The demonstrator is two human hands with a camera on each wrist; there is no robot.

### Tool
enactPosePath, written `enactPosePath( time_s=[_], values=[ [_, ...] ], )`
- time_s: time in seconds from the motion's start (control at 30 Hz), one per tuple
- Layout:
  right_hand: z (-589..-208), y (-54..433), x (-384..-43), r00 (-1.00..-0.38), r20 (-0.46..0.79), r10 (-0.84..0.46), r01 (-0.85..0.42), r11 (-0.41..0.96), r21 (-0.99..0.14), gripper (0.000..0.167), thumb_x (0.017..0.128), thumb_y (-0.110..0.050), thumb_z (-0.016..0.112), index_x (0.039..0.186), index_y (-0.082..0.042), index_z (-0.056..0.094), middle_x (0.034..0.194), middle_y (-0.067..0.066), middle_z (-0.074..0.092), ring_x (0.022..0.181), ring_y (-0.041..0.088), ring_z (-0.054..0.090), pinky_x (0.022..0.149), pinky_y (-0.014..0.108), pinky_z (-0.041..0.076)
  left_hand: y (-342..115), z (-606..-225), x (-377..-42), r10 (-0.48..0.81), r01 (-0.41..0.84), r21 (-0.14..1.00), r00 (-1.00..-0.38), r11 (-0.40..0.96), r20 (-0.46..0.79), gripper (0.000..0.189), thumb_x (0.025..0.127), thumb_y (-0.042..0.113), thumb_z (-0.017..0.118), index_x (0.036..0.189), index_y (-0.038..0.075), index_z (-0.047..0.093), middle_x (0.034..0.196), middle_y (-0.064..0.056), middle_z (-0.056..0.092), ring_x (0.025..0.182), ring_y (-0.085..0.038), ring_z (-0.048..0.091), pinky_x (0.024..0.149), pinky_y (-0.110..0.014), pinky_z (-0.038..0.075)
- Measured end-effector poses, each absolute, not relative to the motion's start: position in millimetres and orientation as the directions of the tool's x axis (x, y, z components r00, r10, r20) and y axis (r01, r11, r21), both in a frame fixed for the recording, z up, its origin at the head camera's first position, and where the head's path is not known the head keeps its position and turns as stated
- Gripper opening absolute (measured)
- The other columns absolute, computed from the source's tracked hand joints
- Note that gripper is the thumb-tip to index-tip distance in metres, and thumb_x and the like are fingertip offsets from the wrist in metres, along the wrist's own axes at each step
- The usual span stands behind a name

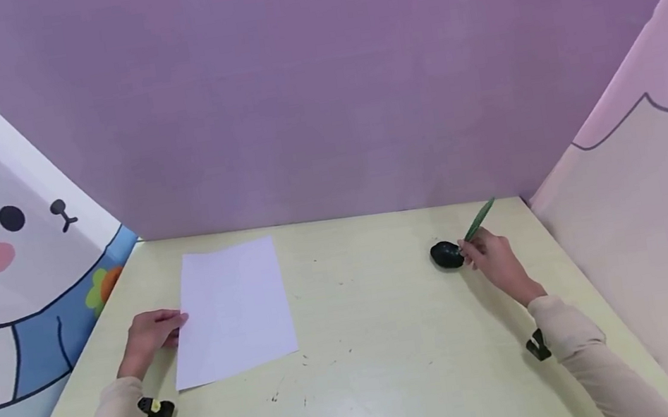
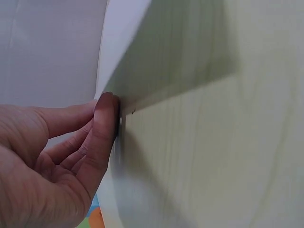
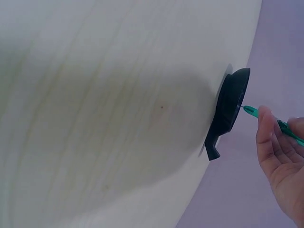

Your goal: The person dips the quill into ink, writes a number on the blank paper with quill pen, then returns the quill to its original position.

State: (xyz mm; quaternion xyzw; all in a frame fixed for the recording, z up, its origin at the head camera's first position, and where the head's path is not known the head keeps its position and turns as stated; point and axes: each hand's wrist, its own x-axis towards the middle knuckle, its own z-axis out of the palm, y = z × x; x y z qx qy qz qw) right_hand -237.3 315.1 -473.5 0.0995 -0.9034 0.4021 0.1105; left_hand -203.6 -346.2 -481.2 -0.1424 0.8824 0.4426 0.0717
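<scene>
My left hand (image 1: 151,334) pinches the left edge of a white sheet of paper (image 1: 230,316) between thumb and fingers. The left wrist view shows that edge raised off the table, with the paper's shadow beneath. On the right, my right hand (image 1: 495,260) grips a slim green leaf-shaped pen (image 1: 479,219), its thin tip pointing down-left. Right at the tip, a small black dish (image 1: 447,255) lies on the table. The right wrist view shows the dish (image 3: 231,102) side-on, with a short bent handle, and the pen's tip at its rim.
The pale wood-grain table (image 1: 379,345) carries scattered dark specks. A purple wall (image 1: 317,90) rises at its back edge, and printed cartoon panels stand along both sides. A small black camera (image 1: 157,411) is strapped to the left wrist, another (image 1: 538,345) to the right.
</scene>
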Motion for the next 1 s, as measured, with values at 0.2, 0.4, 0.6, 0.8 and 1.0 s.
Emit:
enactPosePath(
  time_s=[0.2, 0.4, 0.6, 0.8, 1.0],
  values=[
    [-476.5, 316.7, -236.6, -0.955, 0.282, -0.096, -0.273, 0.656, -0.703, 0.020, 0.109, -0.012, 0.057, 0.107, 0.008, 0.061, 0.088, 0.024, 0.072, 0.072, 0.032, 0.071, 0.059, 0.032, 0.061, -343.2, -482.7, -204.3, -0.187, -0.317, 0.768, -0.948, 0.557, -0.256, 0.052, 0.103, 0.020, 0.066, 0.132, -0.021, 0.055, 0.093, -0.013, 0.076, 0.067, -0.007, 0.069, 0.062, -0.023, 0.059],
    [-476.7, 317.7, -236.5, -0.954, 0.283, -0.101, -0.277, 0.664, -0.695, 0.017, 0.108, -0.010, 0.058, 0.107, 0.007, 0.061, 0.088, 0.024, 0.072, 0.070, 0.031, 0.071, 0.058, 0.029, 0.060, -338.7, -483.6, -203.8, -0.188, -0.326, 0.772, -0.946, 0.546, -0.266, 0.051, 0.103, 0.020, 0.066, 0.133, -0.020, 0.055, 0.096, -0.015, 0.075, 0.069, -0.008, 0.068, 0.063, -0.023, 0.060],
    [-476.6, 318.0, -236.5, -0.952, 0.289, -0.099, -0.280, 0.659, -0.698, 0.017, 0.108, -0.009, 0.058, 0.109, 0.008, 0.060, 0.088, 0.024, 0.072, 0.072, 0.034, 0.071, 0.058, 0.025, 0.059, -333.4, -483.9, -204.7, -0.179, -0.324, 0.774, -0.946, 0.544, -0.270, 0.049, 0.104, 0.020, 0.065, 0.133, -0.019, 0.056, 0.098, -0.015, 0.074, 0.070, -0.008, 0.067, 0.064, -0.023, 0.060],
    [-476.6, 316.7, -236.1, -0.944, 0.320, -0.078, -0.294, 0.640, -0.710, 0.022, 0.109, -0.012, 0.057, 0.111, 0.009, 0.060, 0.091, 0.025, 0.073, 0.075, 0.039, 0.072, 0.060, 0.034, 0.062, -332.0, -484.8, -205.5, -0.168, -0.311, 0.776, -0.950, 0.549, -0.262, 0.048, 0.103, 0.019, 0.066, 0.131, -0.019, 0.057, 0.094, -0.011, 0.074, 0.069, -0.008, 0.067, 0.063, -0.024, 0.060],
    [-473.5, 313.7, -235.8, -0.932, 0.356, -0.072, -0.323, 0.615, -0.720, 0.024, 0.109, -0.016, 0.059, 0.112, 0.007, 0.063, 0.093, 0.024, 0.075, 0.074, 0.040, 0.072, 0.060, 0.035, 0.062, -330.5, -486.5, -204.2, -0.161, -0.315, 0.768, -0.949, 0.558, -0.272, 0.048, 0.104, 0.020, 0.065, 0.132, -0.018, 0.057, 0.096, -0.012, 0.074, 0.071, -0.008, 0.067, 0.063, -0.024, 0.060]
  ],
)
